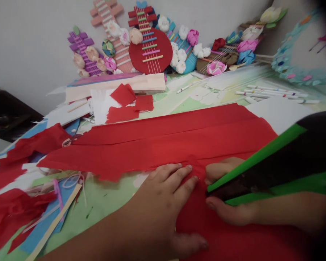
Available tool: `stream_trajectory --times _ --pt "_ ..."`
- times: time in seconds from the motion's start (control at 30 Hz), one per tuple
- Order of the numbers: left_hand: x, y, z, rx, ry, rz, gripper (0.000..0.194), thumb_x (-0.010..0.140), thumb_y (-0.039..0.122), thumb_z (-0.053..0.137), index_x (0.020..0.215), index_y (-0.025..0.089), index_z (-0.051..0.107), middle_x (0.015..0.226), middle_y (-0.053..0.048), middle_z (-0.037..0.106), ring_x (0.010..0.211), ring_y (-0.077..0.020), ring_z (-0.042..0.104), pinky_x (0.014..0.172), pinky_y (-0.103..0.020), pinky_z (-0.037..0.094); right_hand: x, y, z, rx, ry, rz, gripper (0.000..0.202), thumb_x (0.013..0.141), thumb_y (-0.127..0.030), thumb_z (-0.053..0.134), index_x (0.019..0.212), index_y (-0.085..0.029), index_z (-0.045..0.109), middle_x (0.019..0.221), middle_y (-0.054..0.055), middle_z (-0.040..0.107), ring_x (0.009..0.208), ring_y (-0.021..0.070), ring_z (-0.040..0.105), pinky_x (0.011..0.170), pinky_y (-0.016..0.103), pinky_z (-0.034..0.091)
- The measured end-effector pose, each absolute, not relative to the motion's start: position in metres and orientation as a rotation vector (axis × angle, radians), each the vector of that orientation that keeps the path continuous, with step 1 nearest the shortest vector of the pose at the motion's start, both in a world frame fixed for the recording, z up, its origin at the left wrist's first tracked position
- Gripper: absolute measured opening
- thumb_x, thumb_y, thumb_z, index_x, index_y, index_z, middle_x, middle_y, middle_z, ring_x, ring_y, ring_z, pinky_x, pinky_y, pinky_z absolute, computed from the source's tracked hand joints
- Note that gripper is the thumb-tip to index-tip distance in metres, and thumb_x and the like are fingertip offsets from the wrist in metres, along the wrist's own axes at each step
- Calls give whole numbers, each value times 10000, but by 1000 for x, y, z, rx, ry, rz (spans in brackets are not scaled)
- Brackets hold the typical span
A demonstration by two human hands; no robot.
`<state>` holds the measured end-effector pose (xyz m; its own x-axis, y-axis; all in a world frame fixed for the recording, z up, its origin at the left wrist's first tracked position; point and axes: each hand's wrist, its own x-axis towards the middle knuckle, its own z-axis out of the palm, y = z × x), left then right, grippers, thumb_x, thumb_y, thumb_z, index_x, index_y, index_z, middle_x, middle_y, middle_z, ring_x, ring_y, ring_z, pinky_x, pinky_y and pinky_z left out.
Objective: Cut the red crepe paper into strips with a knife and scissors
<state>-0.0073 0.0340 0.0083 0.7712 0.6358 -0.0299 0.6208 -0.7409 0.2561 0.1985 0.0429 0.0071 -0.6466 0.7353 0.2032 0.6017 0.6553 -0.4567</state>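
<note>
While the left hand (163,195) lies palm down, open with its fingers spread, on a large creased sheet of matte red paper (163,145), the right hand (230,214) grips a long black item with bright green edges (263,177), thumb on one side and curled fingers on the other. What that item is, I cannot tell.

Taking the left hand as the dial's centre, the right hand sits at three o'clock, and the sheet stretches across twelve and continues beneath both hands. Crumpled red paper scraps (13,210) lie at nine on the pale green desk (103,203), beside a narrow pale yellow strip (54,223). Small cut red pieces (123,95) rest at eleven. A round red lute-shaped craft (137,56) leans on the wall at twelve; slim white markers (271,95) lie between one and two.
</note>
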Motion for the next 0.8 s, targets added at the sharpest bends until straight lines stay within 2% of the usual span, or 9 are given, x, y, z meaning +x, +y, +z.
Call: stream_trajectory --times 0.2,0.3,0.43,0.6,0.8 --pt "-7 35 7 2689 1001 69 855 668 686 536 1319 150 395 1374 -128 366 1222 -359 333 973 -532 308 200 43 6 -1113 -2420 513 165 720 -325 516 650 -204 429 529 -52 398 450 98 371 429 234 259" --pt "-7 35 8 2683 996 87 842 683 690 517 1318 150 396 1366 -129 378 1221 -356 336 979 -528 303 202 47 10 -1050 -2312 741 185 744 -302 508 639 -204 392 524 -61 404 445 82 383 406 209 271" --pt "-8 35 8 2676 988 96 841 675 698 516 1304 149 417 1352 -127 400 1215 -355 346 979 -525 309 202 50 14 -1019 -2196 993 253 748 -289 513 596 -207 328 490 -77 343 415 61 355 361 183 250" --pt "-7 35 9 2698 988 73 864 644 683 561 1301 141 421 1350 -133 401 1205 -359 356 971 -520 323 198 49 14 -1015 -2258 942 255 747 -275 508 594 -209 315 488 -78 340 417 64 347 372 190 252" --pt "-6 36 10 2672 1012 30 862 651 695 544 1308 154 412 1355 -133 394 1212 -363 348 966 -542 313 198 48 10 -1037 -2325 732 224 733 -279 519 595 -203 359 488 -71 379 421 71 340 408 211 254"
